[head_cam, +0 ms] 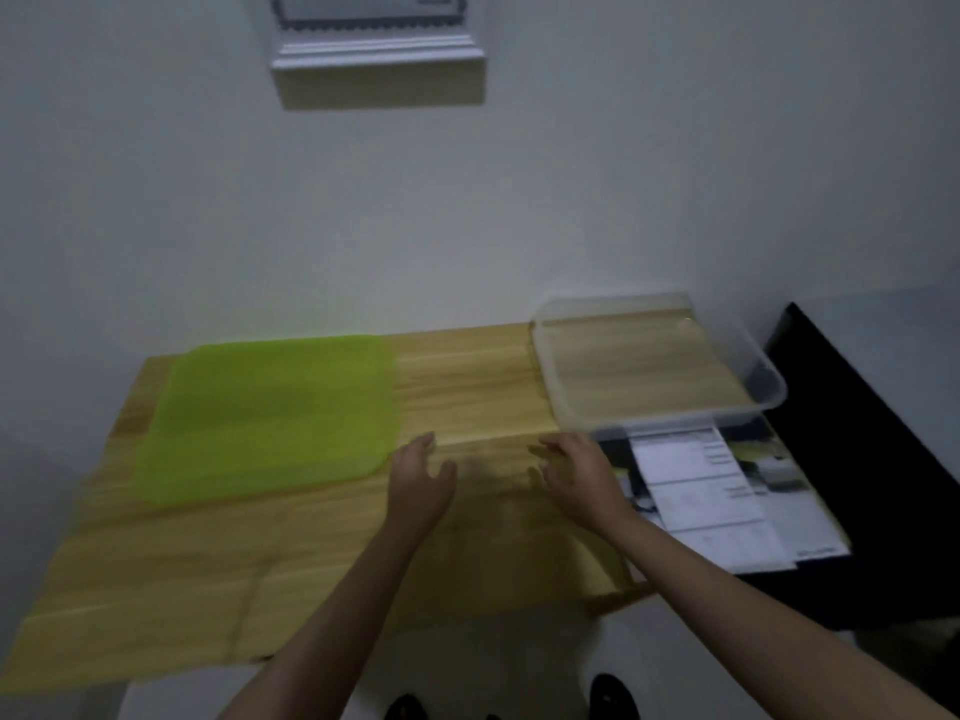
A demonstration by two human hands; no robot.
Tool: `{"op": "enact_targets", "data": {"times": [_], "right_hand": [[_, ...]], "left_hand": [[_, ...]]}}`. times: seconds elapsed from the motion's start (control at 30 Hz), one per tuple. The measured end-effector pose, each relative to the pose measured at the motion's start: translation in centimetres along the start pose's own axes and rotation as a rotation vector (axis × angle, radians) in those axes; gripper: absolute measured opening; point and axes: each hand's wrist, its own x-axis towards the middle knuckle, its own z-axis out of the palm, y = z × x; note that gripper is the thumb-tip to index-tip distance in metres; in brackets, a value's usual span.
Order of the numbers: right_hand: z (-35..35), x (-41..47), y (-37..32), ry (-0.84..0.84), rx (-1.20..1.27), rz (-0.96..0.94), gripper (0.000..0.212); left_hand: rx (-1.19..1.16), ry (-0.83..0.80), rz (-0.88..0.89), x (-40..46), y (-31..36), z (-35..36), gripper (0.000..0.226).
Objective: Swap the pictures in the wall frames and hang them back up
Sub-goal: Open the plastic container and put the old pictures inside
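Wooden table [311, 553]: one green mat [270, 413], one clear bin [655, 366], two empty hands, left [422, 478] and right [576, 478], fingers spread

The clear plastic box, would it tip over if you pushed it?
Probably it would slide, not tip: the clear plastic box looks wide, shallow and empty, so likely light. Its near right corner seems to hang past the wooden table over the papers, so a push there might drop it.

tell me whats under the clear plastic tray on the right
The clear plastic tray sits on the wooden table, whose grain shows through its bottom. Its near edge overlaps a printed sheet; how far the sheet runs beneath is hidden. The tray looks empty.
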Motion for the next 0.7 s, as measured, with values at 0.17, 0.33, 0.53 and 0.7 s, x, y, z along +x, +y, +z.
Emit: {"op": "enact_targets", "data": {"times": [0.17, 0.33, 0.53, 0.7], "right_hand": [[-7.6, -2.9, 11.8, 0.093, -0.062, 0.116, 0.033], [-13.0, -4.4, 21.6, 0.169, -0.155, 0.351, 0.045], [-14.3, -5.5, 25.8, 0.036, -0.343, 0.471, 0.072], [-14.1, -6.3, 26.1, 0.031, -0.318, 0.447, 0.082]], "left_hand": [[0.009, -0.141, -0.011, -4.4, 4.9, 11.3, 0.048], [0.14, -0.153, -0.06, -7.2, 8.1, 19.9, 0.054], [0.275, -0.011, -0.246, -9.0, 10.5, 24.1, 0.066], [0.387, 0.074, -0.324, -10.0, 11.5, 26.0, 0.084]]}}
